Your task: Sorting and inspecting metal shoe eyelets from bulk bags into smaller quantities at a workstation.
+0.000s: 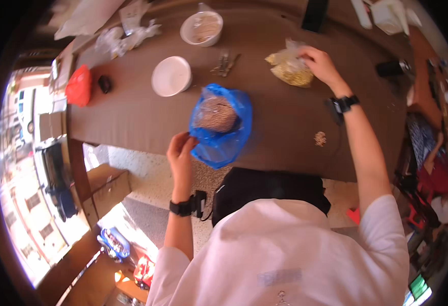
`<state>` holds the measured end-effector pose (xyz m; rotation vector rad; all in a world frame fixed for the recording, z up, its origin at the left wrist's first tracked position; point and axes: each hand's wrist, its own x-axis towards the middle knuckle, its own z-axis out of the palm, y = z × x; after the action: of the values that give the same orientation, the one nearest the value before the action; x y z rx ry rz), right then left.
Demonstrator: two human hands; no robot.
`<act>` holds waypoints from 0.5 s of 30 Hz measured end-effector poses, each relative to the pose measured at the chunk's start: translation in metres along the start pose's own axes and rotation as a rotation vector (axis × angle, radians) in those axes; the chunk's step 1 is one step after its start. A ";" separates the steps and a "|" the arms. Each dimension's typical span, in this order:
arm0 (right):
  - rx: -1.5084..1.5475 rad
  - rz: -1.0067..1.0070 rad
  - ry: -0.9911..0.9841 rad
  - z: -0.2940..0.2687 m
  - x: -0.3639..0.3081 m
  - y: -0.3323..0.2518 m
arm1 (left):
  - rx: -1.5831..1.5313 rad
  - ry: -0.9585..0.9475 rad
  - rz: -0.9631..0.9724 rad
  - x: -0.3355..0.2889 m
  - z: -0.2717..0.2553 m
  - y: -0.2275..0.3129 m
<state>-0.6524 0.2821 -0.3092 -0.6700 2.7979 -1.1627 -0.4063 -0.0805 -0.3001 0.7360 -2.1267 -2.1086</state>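
Our left hand (180,149) pinched the left edge of the rounded blue plastic bag (240,136); far right of it, our right hand (320,63) pinched the bulging, yellow-filled clear plastic bag (292,74).

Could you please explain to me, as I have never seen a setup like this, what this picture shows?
Of course. There is no robot here: someone in a white shirt works with two bare hands. A wide fisheye camera worn on the head looks down, so straight edges bend and picture left is the person's left.

The left hand pinches the edge of a blue bag with brownish contents. The right hand pinches the top of a clear bag of small yellowish pieces.

The brown-covered table also bears two white bowls, a red bag and a small pale pile. Each wrist wears a black device.
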 end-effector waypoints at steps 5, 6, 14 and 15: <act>0.039 -0.058 0.025 0.008 0.008 -0.007 | 0.044 -0.019 0.017 -0.016 0.004 0.019; 0.034 -0.067 0.003 0.006 0.001 -0.005 | 0.025 -0.058 -0.012 -0.015 0.010 0.018; 0.056 -0.075 0.300 0.015 -0.058 -0.014 | 0.252 -0.470 0.227 0.020 0.120 0.111; 0.095 -0.103 0.318 0.018 -0.061 -0.016 | 0.242 -0.478 0.298 0.032 0.141 0.116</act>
<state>-0.5875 0.2850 -0.3191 -0.6826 2.9646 -1.5363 -0.5195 0.0329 -0.2076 -0.1015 -2.5549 -2.0348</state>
